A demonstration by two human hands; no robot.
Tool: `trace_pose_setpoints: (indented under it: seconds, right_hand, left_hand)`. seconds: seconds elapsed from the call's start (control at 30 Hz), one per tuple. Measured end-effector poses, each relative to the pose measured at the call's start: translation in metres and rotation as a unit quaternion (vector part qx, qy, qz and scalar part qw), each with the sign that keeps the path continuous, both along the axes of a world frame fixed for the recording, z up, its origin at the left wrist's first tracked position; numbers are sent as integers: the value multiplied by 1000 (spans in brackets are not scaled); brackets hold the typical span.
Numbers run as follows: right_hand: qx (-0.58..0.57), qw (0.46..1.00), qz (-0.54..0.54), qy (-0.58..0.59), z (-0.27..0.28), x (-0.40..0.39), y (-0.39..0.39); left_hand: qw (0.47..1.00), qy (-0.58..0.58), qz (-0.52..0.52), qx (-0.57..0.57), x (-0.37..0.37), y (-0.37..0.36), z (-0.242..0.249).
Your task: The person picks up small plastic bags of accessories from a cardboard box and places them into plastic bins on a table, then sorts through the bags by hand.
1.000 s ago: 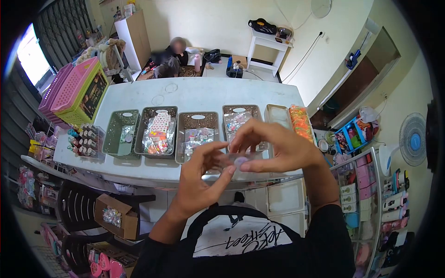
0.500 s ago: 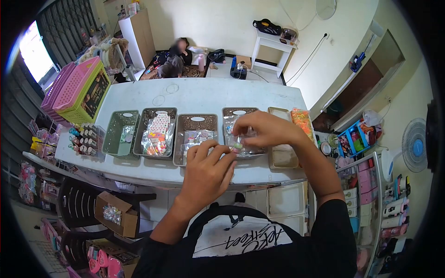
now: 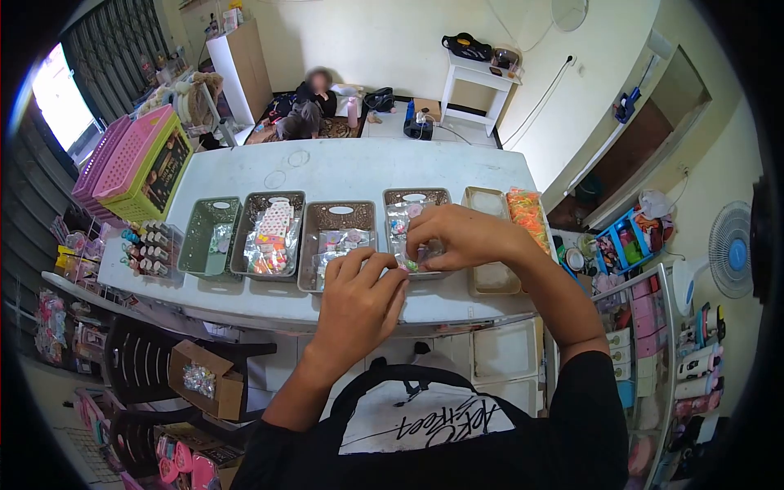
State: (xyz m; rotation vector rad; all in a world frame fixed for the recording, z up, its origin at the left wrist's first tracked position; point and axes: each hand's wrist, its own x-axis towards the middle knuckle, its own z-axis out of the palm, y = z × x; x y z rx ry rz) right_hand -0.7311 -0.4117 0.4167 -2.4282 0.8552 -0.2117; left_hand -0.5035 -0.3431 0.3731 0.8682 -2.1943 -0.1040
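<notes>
My left hand [image 3: 359,292] is over the front of the third basket, a brown one [image 3: 314,233], its fingers curled. At its fingertips is a clear plastic packet [image 3: 410,265] with small colourful bits, apparently gripped by them. My right hand [image 3: 459,234] bends down over the fourth basket [image 3: 390,196], fingers pinched together; whatever they hold is hidden. Clear packets with small coloured pieces [image 3: 399,214] lie in that fourth basket, partly covered by my right hand. More clear packets [image 3: 343,239] lie in the third basket, behind my left hand.
To the left are a green basket [image 3: 196,245] and a brown basket holding packets [image 3: 273,233]. A beige tray [image 3: 487,198] and orange packets [image 3: 527,214] lie right. Stacked baskets [image 3: 147,163] and small bottles [image 3: 153,249] occupy the table's left end. Beyond, a person [image 3: 314,102] sits on the floor.
My right hand has lowered and drawn its fingers in toward the packet by my left fingertips. My left hand has barely moved. The view has shifted slightly.
</notes>
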Motion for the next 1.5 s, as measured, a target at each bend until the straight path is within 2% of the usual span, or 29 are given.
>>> trace_pose_setpoints:
  seconds: [0.1, 0.2, 0.27, 0.33, 0.4, 0.47, 0.5, 0.53, 0.57, 0.6, 0.67, 0.7, 0.73, 0.8, 0.83, 0.9, 0.97, 1.03, 1.07, 1.1, 1.13, 1.2, 1.27, 1.3, 1.33, 1.4, 1.43, 1.47, 1.5]
  right_hand:
    - [-18, 1000, 12, -4, 1, -4, 2]
    - [-74, 996, 10, -59, 16, -17, 8]
    - [-134, 987, -46, -80, 26, -27, 16]
    - [-155, 982, -42, -103, 34, -34, 28]
    - [-165, 963, -71, -200, 32, -39, 42]
    - [-154, 961, -61, -222, 26, -42, 56]
    - [-167, 953, -77, -242, 21, -41, 64]
    - [-180, 944, -92, -262, 15, -39, 70]
    - [-221, 946, -98, -215, 11, -39, 72]
    - [-216, 948, -86, -219, 8, -37, 67]
    - [-249, 955, -118, -106, -3, -30, 63]
    - [-253, 959, -111, -56, -10, -26, 59]
    - [-250, 961, -105, -60, -14, -22, 57]
    - [-266, 959, -92, 18, -17, -12, 57]
    - [-230, 968, -84, 49, -18, -10, 58]
    - [-234, 967, -86, 57, -16, -10, 61]
    - [-275, 953, -123, 27, -13, -4, 68]
    - [-287, 952, -108, -16, 6, 13, 85]
    - [-295, 948, -98, -63, 14, 27, 92]
    - [-224, 963, -53, -142, 14, 42, 101]
    - [-218, 965, -26, -145, 8, 64, 107]
    - [-8, 961, 169, -217, -14, 116, 117]
    - [233, 919, 242, -206, -85, 183, 119]
    - [384, 889, 166, -187, -135, 218, 124]
    - [519, 837, 82, -156, -192, 250, 131]
    - [414, 908, 10, -64, -325, 284, 143]
    - [402, 915, 4, -7, -367, 296, 152]
    - [388, 920, -4, 47, -388, 311, 159]
    - [388, 920, 7, 53, -387, 333, 165]
  left_hand:
    - [1000, -8, 10, -5, -1, 3, 2]
    - [1000, -8, 30, -6, -4, 8, 5]
    - [999, -8, 45, 4, -8, 13, 6]
    - [998, -1, 65, -2, -13, 20, 11]
    - [996, 3, 87, -9, -17, 28, 18]
    - [997, 65, 30, 4, -17, 39, 21]
    - [997, 61, 40, 6, -15, 46, 18]
    - [989, 110, -31, 95, -12, 54, 13]
    - [965, 161, -100, 180, -10, 62, 8]
    - [966, 162, -87, 180, -10, 69, 0]
    - [886, 156, -180, 398, -9, 83, -22]
    - [860, 126, -172, 465, -8, 89, -34]
    - [860, 127, -164, 466, -7, 93, -50]
    - [826, 66, -136, 543, -2, 104, -93]
    - [825, 71, -133, 545, 5, 113, -127]
    - [747, 190, -39, 635, 28, 135, -213]
    - [705, 228, 81, 666, 66, 170, -302]
    - [631, 337, 266, 645, 105, 241, -391]
    - [613, 244, 322, 680, 141, 290, -449]
    - [621, 130, 412, 654, 159, 336, -454]
    - [537, -2, 469, 701, 194, 406, -533]
    - [291, 173, 535, 774, 211, 483, -491]
    - [309, 225, 494, 781, 234, 544, -478]
    - [313, 240, 499, 772, 242, 558, -464]
    - [298, 257, 508, 766, 251, 572, -462]
    - [366, 292, 524, 711, 266, 593, -463]
    - [363, 349, 564, 654, 265, 596, -458]
    - [353, 359, 569, 651, 265, 597, -460]
    - [344, 410, 569, 624, 268, 596, -461]
